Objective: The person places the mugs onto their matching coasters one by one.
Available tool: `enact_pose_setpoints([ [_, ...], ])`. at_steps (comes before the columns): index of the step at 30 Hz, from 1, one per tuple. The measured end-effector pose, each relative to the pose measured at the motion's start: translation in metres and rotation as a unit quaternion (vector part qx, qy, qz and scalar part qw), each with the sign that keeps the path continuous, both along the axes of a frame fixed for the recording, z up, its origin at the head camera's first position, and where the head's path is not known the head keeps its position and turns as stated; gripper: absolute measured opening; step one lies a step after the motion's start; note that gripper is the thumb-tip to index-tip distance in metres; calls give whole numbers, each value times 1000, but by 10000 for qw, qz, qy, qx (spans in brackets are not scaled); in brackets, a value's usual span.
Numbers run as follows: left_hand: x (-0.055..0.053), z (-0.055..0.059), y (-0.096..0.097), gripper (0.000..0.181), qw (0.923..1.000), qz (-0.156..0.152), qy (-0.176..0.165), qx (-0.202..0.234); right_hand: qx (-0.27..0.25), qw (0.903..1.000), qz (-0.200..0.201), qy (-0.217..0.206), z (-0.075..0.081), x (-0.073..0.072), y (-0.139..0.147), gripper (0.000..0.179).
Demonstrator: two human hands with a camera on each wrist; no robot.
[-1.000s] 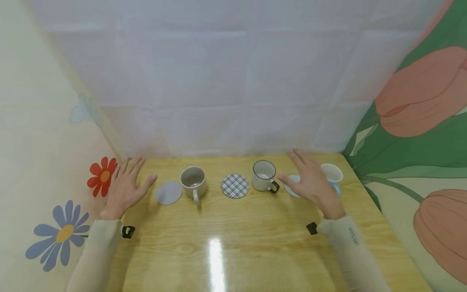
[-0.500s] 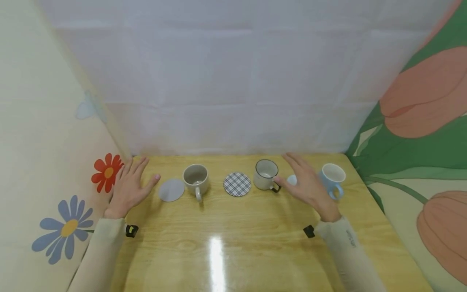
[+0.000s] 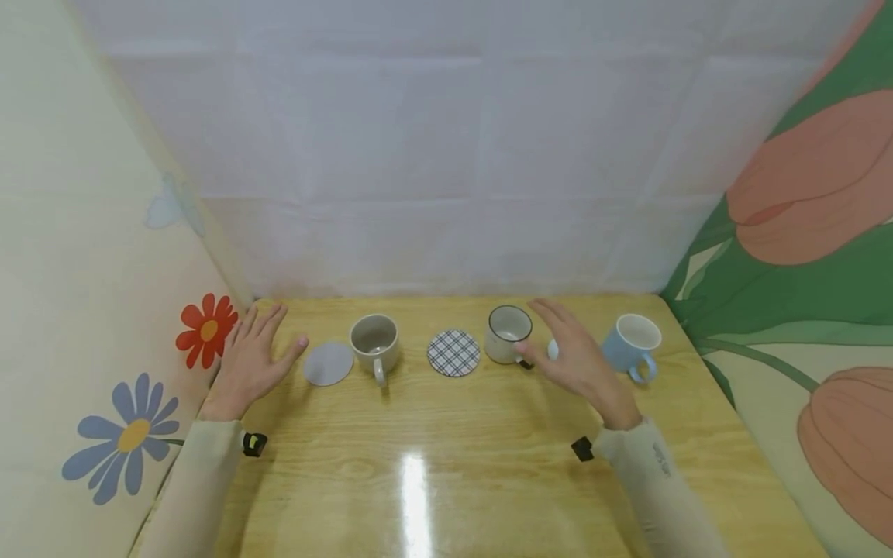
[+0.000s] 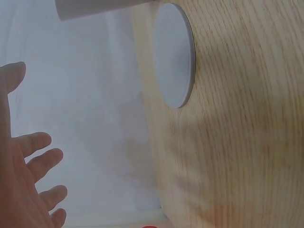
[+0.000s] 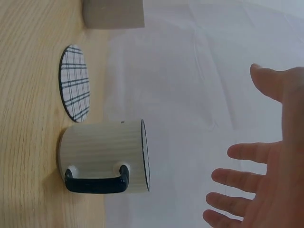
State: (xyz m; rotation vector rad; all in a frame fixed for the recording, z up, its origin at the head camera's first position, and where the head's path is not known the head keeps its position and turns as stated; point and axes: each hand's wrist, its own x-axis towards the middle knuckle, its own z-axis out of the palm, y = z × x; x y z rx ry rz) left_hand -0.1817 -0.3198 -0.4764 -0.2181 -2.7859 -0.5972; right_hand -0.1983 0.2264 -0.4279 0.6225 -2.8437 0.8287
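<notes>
My left hand hovers over the table's left side with fingers spread, holding nothing. Nearest to it lies a plain grey round coaster, also in the left wrist view. A grey mug stands beside that coaster, its handle toward me. My right hand is held above the table, fingers straight and thumb apart, just right of a white mug with a black rim and black handle. In the head view its thumb overlaps that mug's handle. A light blue coaster is mostly hidden behind the right hand.
Between the two mugs lies a plaid round coaster. A blue mug with white inside stands at the right, handle toward me. A white sheet rises behind the wooden table; flower-patterned walls flank it.
My right hand has moved left, from over the light blue coaster toward the black-rimmed mug, uncovering the blue mug. The left hand stays nearly in place; the head view shifted slightly.
</notes>
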Motion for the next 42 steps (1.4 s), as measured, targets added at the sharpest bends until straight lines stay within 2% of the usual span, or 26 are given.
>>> enact_pose_setpoints([
  [11, 3, -11, -3, 80, 10000, 49, 65, -6, -445, 9983, 365, 45, -7, 3, -15, 74],
  [17, 8, -12, -6, 78, 9998, 114, 134, -37, -650, 9966, 510, -28, -11, 5, -25, 74],
  [23, 7, -13, -4, 78, 9999, 65, 75, 18, -800, 9950, 603, 9, -13, 8, -29, 74],
  [33, 5, -17, 0, 77, 10000, 54, 75, 38, -872, 9930, 736, 313, -19, 10, -39, 71],
  [42, 7, -25, -1, 74, 9999, -80, 68, 134, -1056, 9907, 858, 59, -26, 16, -53, 68],
])
